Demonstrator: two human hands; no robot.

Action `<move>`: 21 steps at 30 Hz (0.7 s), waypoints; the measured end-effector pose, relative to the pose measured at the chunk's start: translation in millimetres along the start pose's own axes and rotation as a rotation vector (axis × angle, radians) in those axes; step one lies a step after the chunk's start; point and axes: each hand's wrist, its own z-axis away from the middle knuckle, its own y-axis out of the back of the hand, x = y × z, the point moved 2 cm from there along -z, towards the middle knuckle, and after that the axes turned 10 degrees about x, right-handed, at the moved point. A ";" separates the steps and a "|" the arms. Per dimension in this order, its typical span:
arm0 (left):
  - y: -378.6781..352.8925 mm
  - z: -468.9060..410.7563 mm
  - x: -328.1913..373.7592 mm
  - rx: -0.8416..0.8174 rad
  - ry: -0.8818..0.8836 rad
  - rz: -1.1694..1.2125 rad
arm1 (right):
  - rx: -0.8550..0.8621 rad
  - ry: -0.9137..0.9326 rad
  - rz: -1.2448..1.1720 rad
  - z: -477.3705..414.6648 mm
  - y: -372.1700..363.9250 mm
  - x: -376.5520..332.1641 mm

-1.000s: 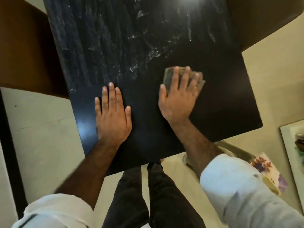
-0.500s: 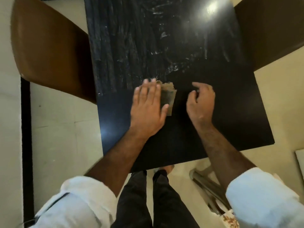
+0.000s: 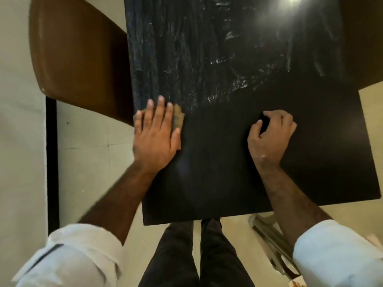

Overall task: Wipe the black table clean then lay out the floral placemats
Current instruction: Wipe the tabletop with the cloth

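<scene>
The black table [image 3: 228, 172] fills the middle of the view; its far half shows whitish wet streaks, its near half looks dark and even. My left hand [image 3: 155, 133] lies flat near the table's left edge, pressing a brownish cloth [image 3: 179, 119] whose edge shows beside my fingers. My right hand [image 3: 269, 135] rests on the table at the right with fingers curled and nothing in it. No floral placemats are clearly in view.
A brown chair [image 3: 78, 59] stands against the table's left side, and another brown chair [image 3: 364, 38] is at the far right. A metal chair frame [image 3: 271, 230] sits on the floor near my right arm. My legs [image 3: 196, 255] stand at the table's near edge.
The cloth passed from my right hand to my left. My left hand has slid it leftward to the table's left edge. My right hand lifted off and curled.
</scene>
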 end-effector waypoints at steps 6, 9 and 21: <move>-3.3 -105.5 15.6 0.060 0.206 -0.017 | 0.024 0.000 0.004 -0.6 -8.3 3.1; -7.1 -113.5 66.8 0.095 0.109 0.020 | 0.025 0.009 -0.014 -0.5 -10.5 4.6; 1.2 -41.6 -31.4 0.005 0.195 0.008 | 0.009 -0.020 -0.024 -1.0 -12.4 9.1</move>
